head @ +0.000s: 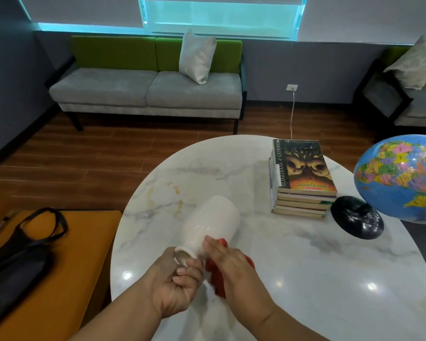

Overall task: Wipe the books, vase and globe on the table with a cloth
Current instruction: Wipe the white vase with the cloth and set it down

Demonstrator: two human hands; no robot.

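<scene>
A white vase (212,225) is held tilted above the marble tabletop (305,267), its mouth turned toward the person. Its neck is gripped by the curled fingers (187,269) of the left hand (175,284). A red cloth (215,279) is pressed against the neck under the right hand (229,264), whose fingers lie nearly straight across it. A stack of books (303,183) is seen at the tabletop's far right, just beside the black base (357,217) of a globe (403,178). A dark bag (17,262) is laid on an orange seat (79,254) at the left. A grey and green sofa (145,89) with a pillow (197,57) is set against the far wall.
</scene>
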